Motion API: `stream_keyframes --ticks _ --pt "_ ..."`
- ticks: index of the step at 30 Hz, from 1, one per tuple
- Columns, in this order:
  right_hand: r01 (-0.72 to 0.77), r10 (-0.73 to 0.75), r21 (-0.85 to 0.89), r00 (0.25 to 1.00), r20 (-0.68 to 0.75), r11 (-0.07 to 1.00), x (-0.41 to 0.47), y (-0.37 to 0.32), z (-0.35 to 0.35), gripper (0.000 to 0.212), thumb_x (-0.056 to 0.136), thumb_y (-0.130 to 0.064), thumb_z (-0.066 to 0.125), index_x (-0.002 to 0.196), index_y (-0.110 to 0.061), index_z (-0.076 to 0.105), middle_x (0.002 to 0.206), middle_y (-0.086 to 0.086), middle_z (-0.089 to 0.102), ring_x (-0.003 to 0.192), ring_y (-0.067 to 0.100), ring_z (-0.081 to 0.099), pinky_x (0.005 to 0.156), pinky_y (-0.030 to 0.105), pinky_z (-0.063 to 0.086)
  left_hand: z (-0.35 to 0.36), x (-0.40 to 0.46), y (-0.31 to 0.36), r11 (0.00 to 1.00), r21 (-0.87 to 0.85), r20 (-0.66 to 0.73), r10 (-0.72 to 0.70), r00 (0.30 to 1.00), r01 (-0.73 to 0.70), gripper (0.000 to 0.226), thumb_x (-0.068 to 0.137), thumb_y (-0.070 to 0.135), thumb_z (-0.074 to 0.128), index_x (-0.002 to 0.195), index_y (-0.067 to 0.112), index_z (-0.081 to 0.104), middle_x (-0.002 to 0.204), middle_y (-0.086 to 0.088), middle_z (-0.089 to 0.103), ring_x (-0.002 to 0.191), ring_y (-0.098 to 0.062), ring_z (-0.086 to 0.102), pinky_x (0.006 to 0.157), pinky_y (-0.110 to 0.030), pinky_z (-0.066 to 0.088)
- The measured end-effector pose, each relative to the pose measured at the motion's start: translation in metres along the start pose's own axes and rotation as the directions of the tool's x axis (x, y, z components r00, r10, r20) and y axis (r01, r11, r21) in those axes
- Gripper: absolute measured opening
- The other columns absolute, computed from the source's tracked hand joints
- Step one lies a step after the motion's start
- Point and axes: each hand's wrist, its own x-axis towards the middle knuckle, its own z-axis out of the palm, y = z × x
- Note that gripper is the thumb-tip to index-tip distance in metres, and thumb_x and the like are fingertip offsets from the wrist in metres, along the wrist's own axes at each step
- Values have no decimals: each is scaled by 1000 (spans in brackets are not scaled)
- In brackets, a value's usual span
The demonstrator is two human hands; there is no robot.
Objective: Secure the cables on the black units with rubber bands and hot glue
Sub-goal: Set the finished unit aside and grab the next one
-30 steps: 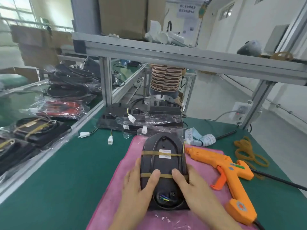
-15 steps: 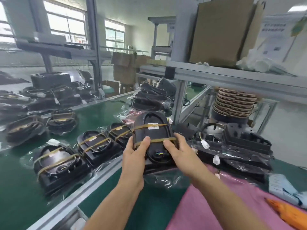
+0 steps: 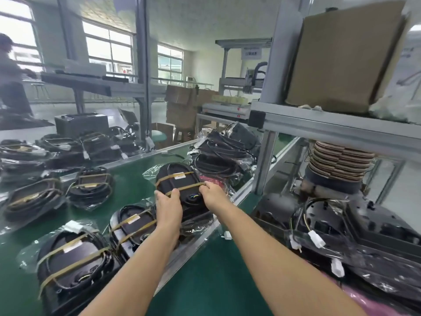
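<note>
You are holding the unit out in front of you with both arms stretched over the green belt. Your left hand is gripping its near left edge, thumb curled onto the top face by the nearer band. Your right hand is gripping the near right edge, fingers curled over the side (the fingertips are hidden behind the unit). The unit is sitting between the two hands, tilted with its far end raised, and two bands are crossing its face. It is hanging just above a bagged unit lying on the belt, with a pile of bagged units beside it on the right.
</note>
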Motion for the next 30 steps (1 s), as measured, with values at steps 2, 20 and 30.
stream_keyframes --ticks 2,20,30 --pt "-22 22 -12 1000 14 1000 10 2 5 37 99 -23 33 124 -7 55 110 9 55 100 23 49 87 36 38 3 8 -4 999 35 -27 -10 1000 11 59 101 27 40 150 4 19 155 -18 27 142 -33 27 115 -49 25" --pt "41 -34 -201 999 41 979 15 15 14 59 103 -48 18 138 -8 46 139 17 50 128 32 45 103 40 35 9 18 -2 862 492 -198 -24 980 121 58 98 7 35 151 -2 15 162 -13 8 148 -28 6 120 -42 3" --pt "0 -150 -533 960 -239 846 -83 53 -76 39 104 -33 25 135 -15 42 137 4 50 129 26 43 110 46 27 75 -87 2 826 221 252 465 849 -518 41 99 11 43 140 11 46 152 -1 33 139 -10 27 117 -21 16"
